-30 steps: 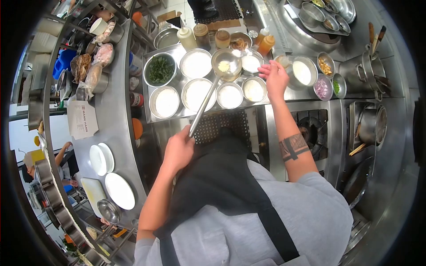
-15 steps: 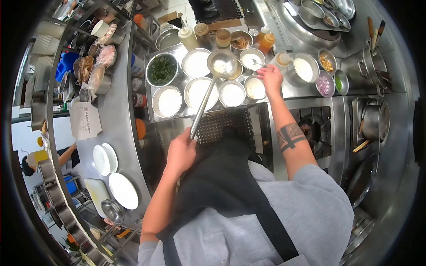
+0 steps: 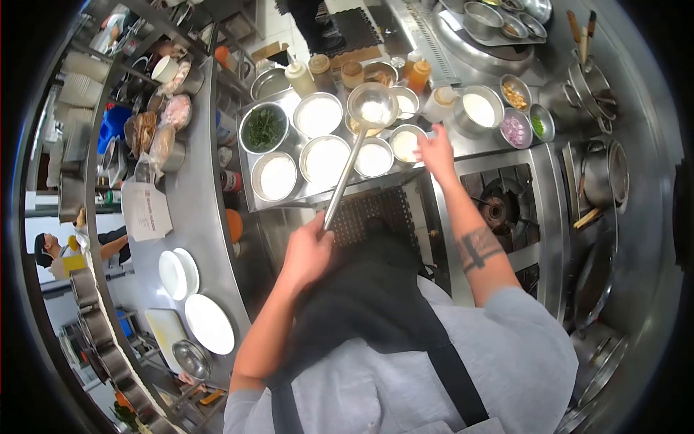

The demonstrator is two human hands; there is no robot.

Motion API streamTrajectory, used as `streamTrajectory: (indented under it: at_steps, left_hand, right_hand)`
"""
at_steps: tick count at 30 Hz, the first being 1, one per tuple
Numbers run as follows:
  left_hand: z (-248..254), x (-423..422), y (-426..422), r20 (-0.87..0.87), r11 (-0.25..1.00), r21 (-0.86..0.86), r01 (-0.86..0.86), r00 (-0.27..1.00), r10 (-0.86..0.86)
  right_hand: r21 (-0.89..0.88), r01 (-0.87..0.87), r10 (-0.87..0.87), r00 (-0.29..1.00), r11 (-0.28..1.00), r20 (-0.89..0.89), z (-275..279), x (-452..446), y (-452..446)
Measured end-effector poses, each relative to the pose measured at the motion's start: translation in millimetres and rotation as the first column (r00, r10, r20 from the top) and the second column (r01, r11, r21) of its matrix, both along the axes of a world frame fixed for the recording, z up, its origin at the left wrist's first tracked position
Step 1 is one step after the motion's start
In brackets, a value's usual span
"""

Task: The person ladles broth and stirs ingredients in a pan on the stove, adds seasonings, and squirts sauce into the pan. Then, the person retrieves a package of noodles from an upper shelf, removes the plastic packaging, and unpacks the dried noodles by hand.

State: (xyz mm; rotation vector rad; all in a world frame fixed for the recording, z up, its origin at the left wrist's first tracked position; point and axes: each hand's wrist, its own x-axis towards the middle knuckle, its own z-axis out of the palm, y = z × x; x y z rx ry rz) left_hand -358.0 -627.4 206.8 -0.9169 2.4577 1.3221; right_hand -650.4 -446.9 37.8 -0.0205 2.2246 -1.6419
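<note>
My left hand (image 3: 307, 249) is closed around the long handle of a metal ladle (image 3: 347, 177). The ladle's bowl hangs over the tray of containers, with white granular stuff inside. Fingers apart, my right hand (image 3: 437, 152) is beside a round container of pale powder (image 3: 406, 142); no tool shows in it, though its fingertips are slightly blurred. Behind that stands a smaller bowl of white contents (image 3: 406, 103). More round containers of white contents (image 3: 275, 176) and one of dark green leaves (image 3: 264, 129) share the metal tray (image 3: 249, 195).
Squeeze bottles (image 3: 300, 78) line the tray's back. To the right are a pot of white liquid (image 3: 478, 108), a bowl of chopped purple onion (image 3: 516, 129) and a gas burner (image 3: 499, 206). White plates (image 3: 210, 323) lie on the left counter. Another person (image 3: 307, 22) stands at the back.
My right hand has come away from the small white bowl, where it held a small spoon, toward the nearer powder container. The ladle stays in my left hand; the whole view has shifted slightly.
</note>
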Motion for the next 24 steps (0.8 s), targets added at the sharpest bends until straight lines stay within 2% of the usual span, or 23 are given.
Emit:
streamTrajectory:
  at_steps: [2, 4, 5, 6, 8, 9, 10, 12, 13, 14, 16, 17, 18, 20, 21, 22, 24]
  left_hand:
    - [22.7, 8.9, 9.8, 0.028, 0.998, 0.021, 0.06, 0.998, -0.06]
    - [36.5, 17.8, 23.7, 0.041, 0.988, 0.001, 0.154, 0.987, -0.154]
    - [32.2, 25.5, 29.6, -0.064, 0.975, -0.035, 0.221, 0.973, -0.223]
    - [43.4, 27.4, 39.0, -0.048, 0.96, -0.042, 0.277, 0.959, -0.279]
    - [51.8, 37.5, 58.6, -0.075, 0.916, -0.039, 0.4, 0.913, -0.402]
    - [39.9, 45.8, 65.5, -0.144, 0.882, -0.039, 0.471, 0.87, -0.471]
    - [53.4, 51.8, 83.6, -0.148, 0.856, 0.023, 0.516, 0.849, -0.508]
    - [69.8, 66.6, 116.9, -0.17, 0.757, 0.068, 0.65, 0.755, -0.633]
    - [65.3, 76.0, 129.8, -0.27, 0.706, 0.104, 0.701, 0.703, -0.658]
    - [61.6, 81.9, 147.1, -0.339, 0.627, 0.114, 0.771, 0.623, -0.705]
    - [54.6, 103.8, 187.9, -0.413, 0.479, 0.114, 0.87, 0.48, -0.774]
    - [25.4, 111.8, 208.1, -0.523, 0.437, -0.06, 0.897, 0.345, -0.779]
    - [41.2, 125.2, 235.0, -0.455, 0.351, -0.049, 0.935, 0.292, -0.842]
    - [62.5, 157.4, 287.7, -0.43, 0.209, 0.086, 0.974, 0.225, -0.874]
    - [71.6, 173.1, 313.9, -0.486, 0.087, 0.095, 0.992, 0.123, -0.866]
    - [78.0, 189.9, 336.8, -0.539, -0.03, 0.094, 0.995, 0.025, -0.842]
    - [83.7, 219.0, 384.8, -0.556, -0.184, -0.002, 0.983, -0.154, -0.817]
  right_hand:
    - [-0.152, -0.12, 0.143, 0.978, 0.981, 0.15, 0.2, 56.0, 31.9]
    - [-0.274, -0.335, 0.411, 0.861, 0.902, 0.301, 20.4, 123.2, 56.9]
    - [-0.292, -0.428, 0.506, 0.809, 0.855, 0.297, 34.7, 158.7, 64.9]
    - [-0.266, -0.54, 0.6, 0.747, 0.799, 0.288, 75.2, 190.0, 69.6]
    - [-0.348, -0.551, 0.64, 0.73, 0.758, 0.239, 120.6, 252.7, 80.5]
    - [-0.387, -0.542, 0.629, 0.765, 0.746, 0.139, 125.4, 284.6, 84.1]
    - [-0.41, -0.545, 0.609, 0.792, 0.731, 0.033, 129.3, 314.6, 88.0]
    - [-0.527, -0.347, 0.425, 0.905, 0.776, 0.031, 142.6, 378.5, 95.3]
    - [-0.721, -0.122, 0.269, 0.959, 0.682, 0.091, 151.9, 408.3, 98.2]
    - [-0.713, -0.069, 0.187, 0.978, 0.698, 0.089, 154.1, 432.1, 108.5]
    - [-0.8, 0.084, -0.058, 0.996, 0.594, 0.062, 165.5, 483.4, 128.4]
    - [-0.821, 0.193, -0.204, 0.974, 0.537, 0.096, 180.6, 505.8, 139.1]
    - [-0.818, 0.224, -0.27, 0.959, 0.53, 0.088, 186.1, 527.9, 152.1]
    - [-0.745, 0.395, -0.547, 0.836, 0.537, 0.049, 196.8, 572.4, 179.7]
    - [-0.764, 0.456, -0.636, 0.768, 0.456, 0.079, 199.6, 590.8, 192.9]
    - [-0.738, 0.498, -0.703, 0.71, 0.455, 0.046, 205.0, 611.6, 208.5]
    - [-0.839, 0.483, -0.769, 0.626, 0.253, 0.128, 209.9, 645.4, 241.9]
